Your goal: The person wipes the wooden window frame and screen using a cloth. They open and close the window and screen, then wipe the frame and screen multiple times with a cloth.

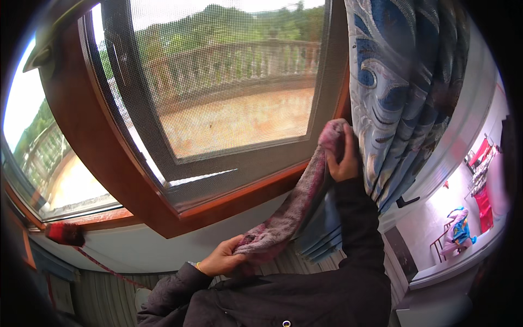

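A damp-looking pink and grey cloth (286,208) stretches between my two hands in front of a window. My left hand (222,257) grips its lower end, low and near my body. My right hand (345,157) holds the upper end, bunched against the lower right side of the reddish-brown window frame (245,192). Behind the cloth is the window's mesh insect screen (241,81), with a balustrade and greenery visible through it. The cloth's underside is partly hidden.
A blue patterned curtain (384,102) hangs close to my right arm. At the left, a red and brown fuzzy head on a thin handle (102,267) leans by the sill. A door handle (407,201) and a doorway with hanging clothes (484,204) are at the right.
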